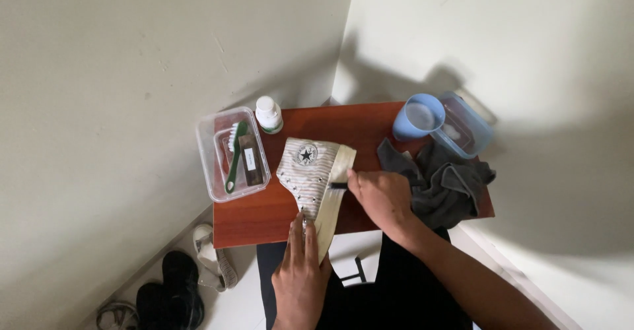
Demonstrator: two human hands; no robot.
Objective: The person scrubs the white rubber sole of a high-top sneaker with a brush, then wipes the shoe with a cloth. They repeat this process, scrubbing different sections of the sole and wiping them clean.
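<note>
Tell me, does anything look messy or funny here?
A little. The grey cloth lies crumpled and hangs over the table's right edge. The clear tub with the green brush juts past the left edge. Nothing looks spilled or broken.

A pale striped high-top sneaker [310, 175] lies on its side near the tabletop's front edge, sole rightward, with a small dark brush [338, 185] against its rubber edge.

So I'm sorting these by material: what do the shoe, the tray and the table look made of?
Shoe: seemingly canvas, matt and faintly striped, with a smooth rubbery sole edge. Tray: clear plastic, see-through walls. Table: probably wood or laminate, reddish-brown with slight sheen.
</note>
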